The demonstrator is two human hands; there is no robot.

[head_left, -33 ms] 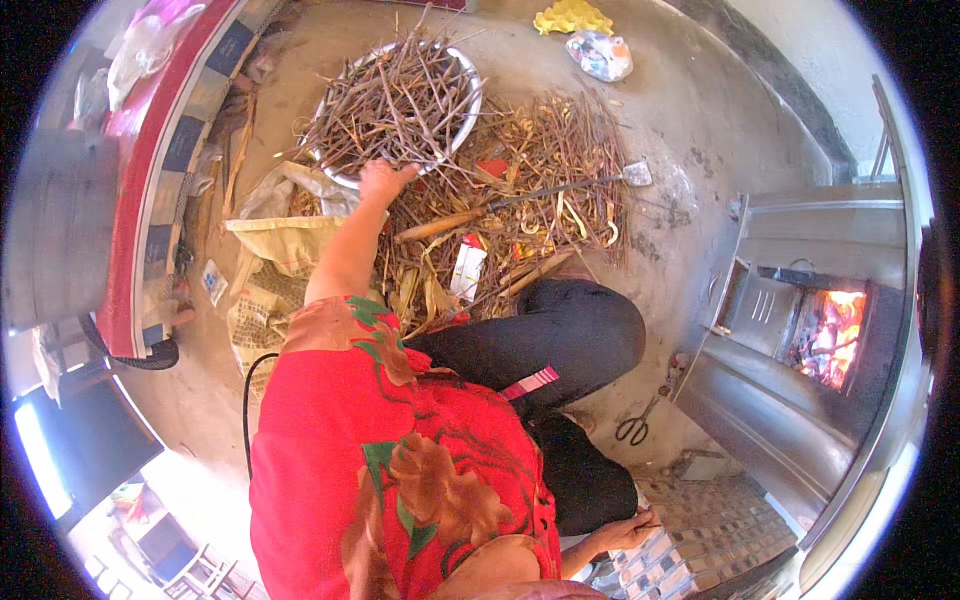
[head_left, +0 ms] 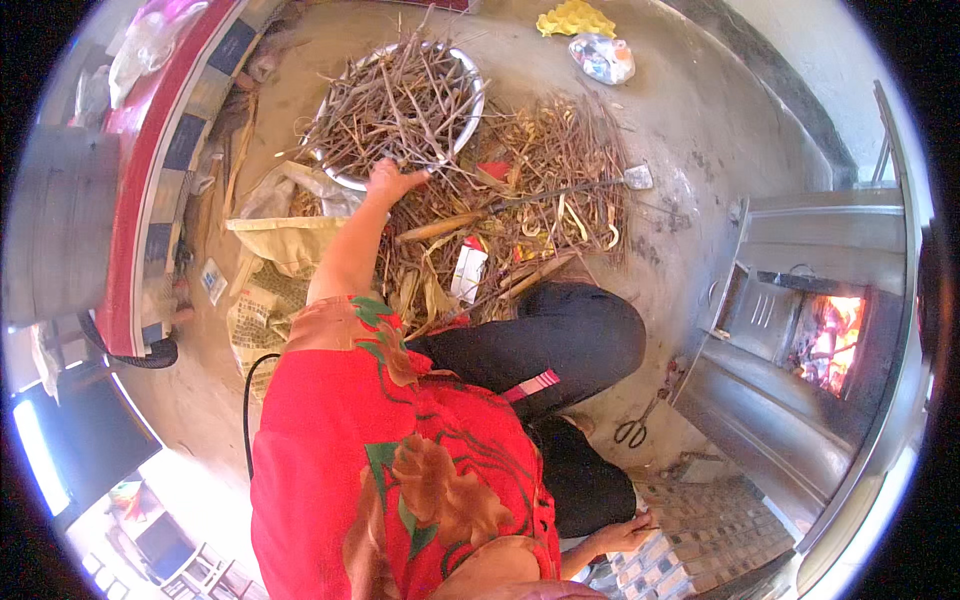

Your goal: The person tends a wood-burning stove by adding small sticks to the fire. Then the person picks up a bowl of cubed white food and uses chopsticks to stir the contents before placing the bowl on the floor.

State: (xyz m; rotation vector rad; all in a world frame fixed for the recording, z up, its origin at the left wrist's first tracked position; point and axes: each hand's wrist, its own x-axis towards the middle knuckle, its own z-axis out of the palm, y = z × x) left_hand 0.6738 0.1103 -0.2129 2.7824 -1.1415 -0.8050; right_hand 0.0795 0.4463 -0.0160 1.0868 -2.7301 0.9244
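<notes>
A white-rimmed basin (head_left: 474, 118) heaped with thin dry sticks (head_left: 405, 105) stands on the floor ahead of me. My left hand (head_left: 394, 184) reaches to its near rim, the thumb stretched out to the right and apart from the fingers. Its fingertips meet the lowest sticks and are partly hidden; no stick shows clearly in its grasp. Low on the right, my right hand (head_left: 625, 534) is beside my knee, by a tiled surface (head_left: 710, 530). Its fingers are drawn together, and what they hold, if anything, is too small to make out.
A metal stove (head_left: 760, 345) with a burning fire (head_left: 835, 340) stands at right. Loose twigs and husks (head_left: 560, 140) cover the floor beside the basin, with a long-handled shovel (head_left: 540, 192) across them. Scissors-like tongs (head_left: 631, 432) lie near the stove; a sack (head_left: 270, 300) is at left.
My left hand has shifted slightly at the basin's rim, its thumb now pointing further out to the right. My right hand has barely moved.
</notes>
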